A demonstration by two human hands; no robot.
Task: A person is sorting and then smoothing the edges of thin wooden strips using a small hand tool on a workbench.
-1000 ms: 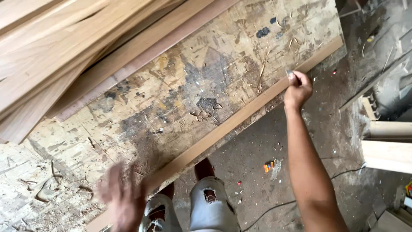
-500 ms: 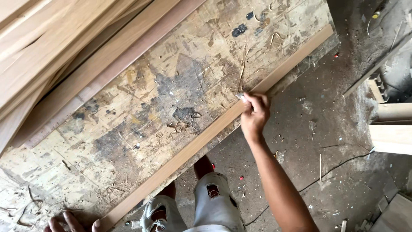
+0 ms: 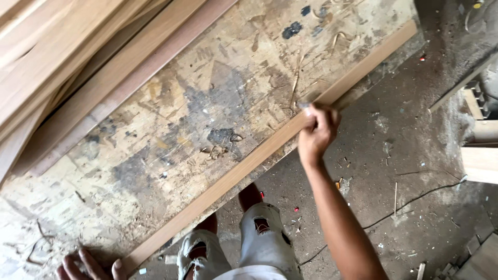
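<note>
The long wooden strip [image 3: 259, 155] lies along the near edge of the stained workbench [image 3: 207, 103], running from lower left to upper right, as it did a second ago. The right hand [image 3: 317, 129] has slid down the strip from its far end to about the upper middle, where its fingers are closed over the strip's edge. The left hand [image 3: 85, 267], a blur above the bench a second ago, now rests with fingers spread at the strip's near end at the bottom of the view; whether it grips anything cannot be told. Stacked planks [image 3: 62, 57] lie across the bench's far side. Below is a dusty floor [image 3: 404, 171].
</note>
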